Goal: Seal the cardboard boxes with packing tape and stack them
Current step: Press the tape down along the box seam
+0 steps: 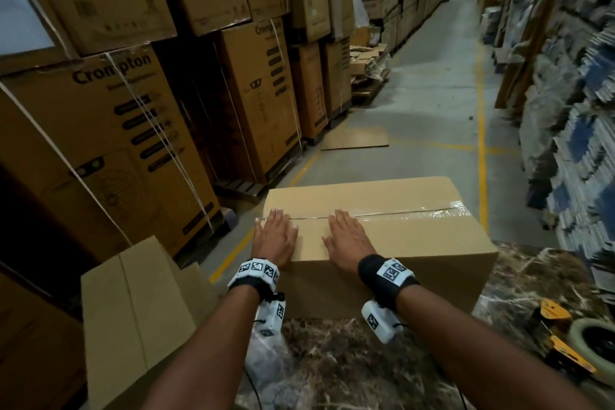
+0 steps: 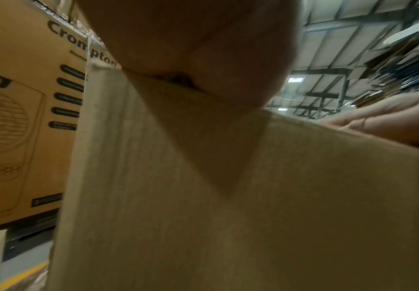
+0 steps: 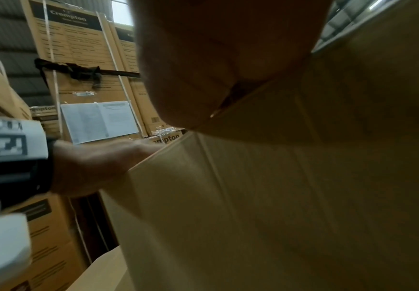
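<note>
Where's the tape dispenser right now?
In the head view, the yellow tape dispenser lies at the lower right on the marble-patterned table, right of the cardboard box, untouched.

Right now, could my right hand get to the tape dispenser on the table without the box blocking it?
Probably yes. The right hand lies flat on the box, holding nothing, and the tape dispenser sits on the table to the right of that arm, beside the box, with nothing visible between them.

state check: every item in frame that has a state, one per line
cardboard box: flaps closed, sits on the marble table
clear tape: covers the right part of the seam; left end unclear
left hand: flat on the box top
right hand: flat on the box top
tape dispenser: idle on the table
second box: upright, beside the table
</note>
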Demonstrator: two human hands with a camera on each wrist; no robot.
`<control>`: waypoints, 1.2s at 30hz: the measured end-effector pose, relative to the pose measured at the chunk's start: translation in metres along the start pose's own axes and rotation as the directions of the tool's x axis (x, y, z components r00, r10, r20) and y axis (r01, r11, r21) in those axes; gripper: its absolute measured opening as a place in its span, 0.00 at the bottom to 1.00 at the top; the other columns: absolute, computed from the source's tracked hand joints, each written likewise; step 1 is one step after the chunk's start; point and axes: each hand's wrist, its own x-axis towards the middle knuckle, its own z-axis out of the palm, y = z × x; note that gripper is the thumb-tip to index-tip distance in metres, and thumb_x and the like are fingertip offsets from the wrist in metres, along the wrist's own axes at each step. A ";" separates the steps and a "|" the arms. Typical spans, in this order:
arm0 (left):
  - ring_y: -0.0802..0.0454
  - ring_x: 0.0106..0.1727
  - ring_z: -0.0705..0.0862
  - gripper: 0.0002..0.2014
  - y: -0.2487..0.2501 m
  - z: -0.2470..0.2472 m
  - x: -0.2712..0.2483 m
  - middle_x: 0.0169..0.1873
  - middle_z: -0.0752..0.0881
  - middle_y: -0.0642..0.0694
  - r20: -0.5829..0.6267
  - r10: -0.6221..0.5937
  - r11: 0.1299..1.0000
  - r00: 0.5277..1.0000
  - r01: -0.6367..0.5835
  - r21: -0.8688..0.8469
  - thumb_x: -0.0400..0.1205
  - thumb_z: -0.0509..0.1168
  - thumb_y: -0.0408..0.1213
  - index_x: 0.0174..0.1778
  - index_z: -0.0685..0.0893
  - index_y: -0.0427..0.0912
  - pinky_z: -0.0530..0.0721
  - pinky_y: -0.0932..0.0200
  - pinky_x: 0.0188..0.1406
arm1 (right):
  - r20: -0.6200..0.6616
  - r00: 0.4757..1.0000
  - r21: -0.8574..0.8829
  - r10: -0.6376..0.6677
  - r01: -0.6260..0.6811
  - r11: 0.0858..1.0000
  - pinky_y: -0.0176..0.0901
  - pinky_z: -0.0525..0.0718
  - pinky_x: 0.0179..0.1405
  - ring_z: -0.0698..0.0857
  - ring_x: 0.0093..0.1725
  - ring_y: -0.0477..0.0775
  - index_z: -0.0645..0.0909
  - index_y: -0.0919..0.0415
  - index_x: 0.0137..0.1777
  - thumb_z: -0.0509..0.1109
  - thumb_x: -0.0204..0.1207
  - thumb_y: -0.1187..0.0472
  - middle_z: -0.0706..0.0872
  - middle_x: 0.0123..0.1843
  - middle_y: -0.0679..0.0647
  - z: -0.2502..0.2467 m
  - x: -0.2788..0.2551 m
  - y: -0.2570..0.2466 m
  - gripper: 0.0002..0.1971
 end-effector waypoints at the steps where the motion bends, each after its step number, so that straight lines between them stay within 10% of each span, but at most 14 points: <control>1: 0.51 0.91 0.46 0.30 -0.001 0.004 0.003 0.91 0.51 0.46 0.029 -0.016 0.999 0.999 0.015 0.052 0.94 0.44 0.53 0.91 0.56 0.43 0.38 0.39 0.89 | 0.027 1.000 -0.024 0.009 -0.009 1.000 0.54 0.40 0.91 0.42 0.92 0.60 0.46 0.63 0.92 0.49 0.93 0.50 0.43 0.93 0.63 0.000 0.005 0.001 0.33; 20: 0.50 0.90 0.55 0.39 -0.008 0.013 0.010 0.90 0.55 0.51 -0.030 -0.180 0.983 0.983 0.181 0.033 0.87 0.47 0.66 0.91 0.54 0.50 0.44 0.31 0.88 | 0.052 0.975 0.005 0.217 -0.218 0.976 0.49 0.47 0.91 0.52 0.91 0.51 0.53 0.61 0.92 0.44 0.92 0.52 0.53 0.93 0.54 -0.018 0.011 0.078 0.30; 28: 0.46 0.91 0.50 0.43 0.016 0.011 0.013 0.91 0.53 0.43 0.010 -0.227 0.943 0.974 0.217 0.252 0.86 0.37 0.69 0.91 0.52 0.43 0.33 0.25 0.84 | -0.036 0.939 -0.049 0.341 -0.342 0.938 0.49 0.45 0.90 0.51 0.92 0.53 0.51 0.61 0.92 0.44 0.92 0.53 0.50 0.93 0.55 -0.026 -0.005 0.102 0.30; 36: 0.52 0.91 0.44 0.35 0.088 0.029 0.025 0.91 0.46 0.46 0.208 0.277 0.947 0.938 -0.303 0.105 0.92 0.42 0.60 0.92 0.48 0.45 0.36 0.47 0.89 | -0.053 0.938 -0.050 0.343 -0.345 0.937 0.50 0.45 0.90 0.51 0.92 0.53 0.50 0.61 0.92 0.44 0.92 0.51 0.50 0.93 0.56 -0.025 -0.006 0.100 0.30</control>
